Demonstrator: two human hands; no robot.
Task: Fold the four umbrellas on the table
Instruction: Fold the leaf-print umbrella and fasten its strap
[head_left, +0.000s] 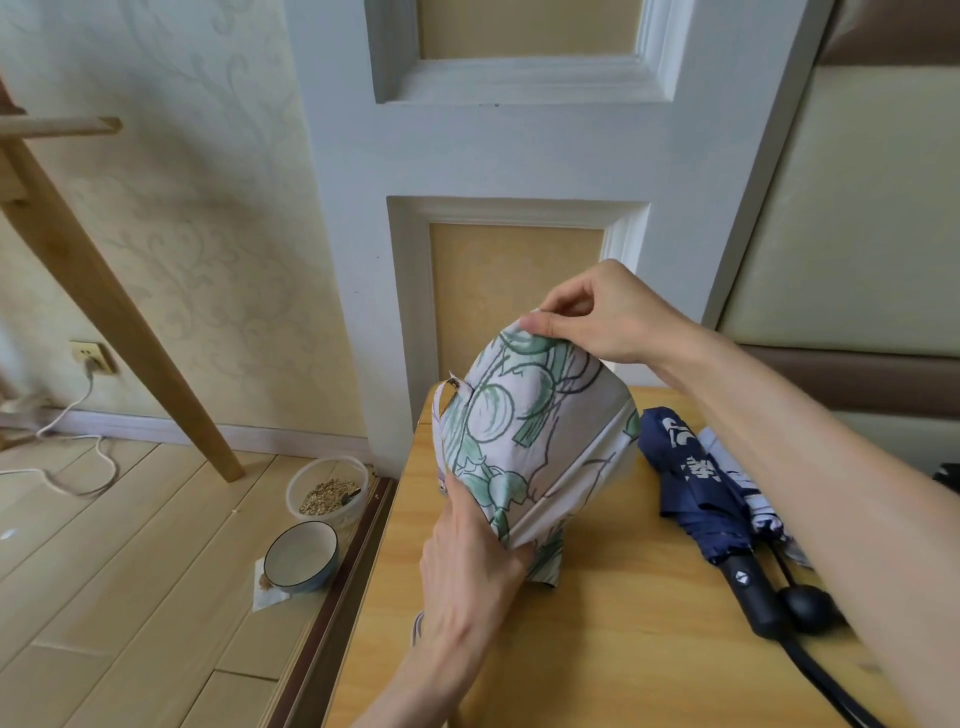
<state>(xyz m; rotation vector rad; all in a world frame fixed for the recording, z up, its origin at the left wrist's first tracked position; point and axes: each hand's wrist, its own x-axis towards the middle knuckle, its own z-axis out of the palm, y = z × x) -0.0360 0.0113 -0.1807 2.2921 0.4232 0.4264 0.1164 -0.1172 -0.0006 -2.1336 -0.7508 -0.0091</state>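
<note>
Blue-rimmed bowl sits on the floor, left. Above the tabletop, the left hand curls its fingers round the lower end of a pale green-printed umbrella; the right hand pinches its canopy's top edge. Right of it, a collapsed navy umbrella lies on the tabletop.

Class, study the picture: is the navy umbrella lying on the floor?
No, the navy umbrella lies on the wooden table, beside the floral umbrella that the left hand and right hand hold.

Pale patterned wallpaper (floral), wooden floor.
</note>
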